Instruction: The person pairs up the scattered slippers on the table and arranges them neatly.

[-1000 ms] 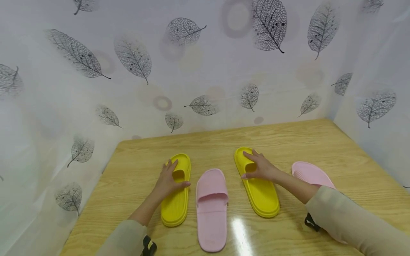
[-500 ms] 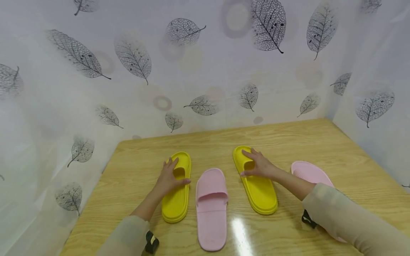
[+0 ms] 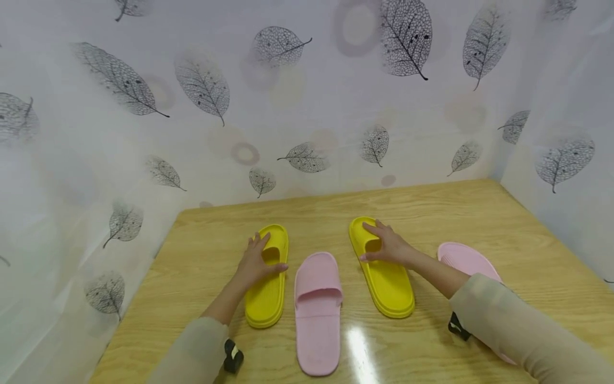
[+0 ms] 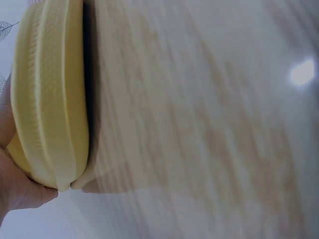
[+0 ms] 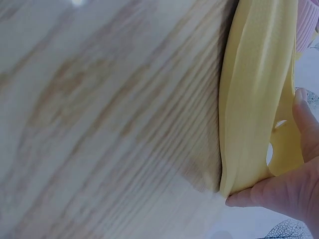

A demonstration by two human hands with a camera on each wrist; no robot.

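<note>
Two yellow slippers lie toe-away on the wooden table, one under each hand. My left hand [image 3: 253,268] spans the left yellow slipper [image 3: 266,306] at its strap, thumb along the right edge, fingers over the left side. In the left wrist view that slipper's side [image 4: 52,99] hides part of the hand [image 4: 17,184]. My right hand [image 3: 392,249] grips the right yellow slipper [image 3: 390,290] across its strap, with the thumb at its left edge. From the right wrist, a digit [image 5: 249,197] shows pressed along the end of the slipper's side [image 5: 254,104].
A pink slipper [image 3: 317,338] lies between the yellow ones, nearer the front. Another pink slipper [image 3: 465,260] lies at the right, partly beneath the right forearm and sleeve [image 3: 518,325]. A leaf-patterned sheet [image 3: 326,96] surrounds the wooden table [image 3: 431,202] at back and sides.
Both hands have slid the yellow slippers a little away from the person. The left one also shifted slightly right, while the pink slippers stayed where they were.
</note>
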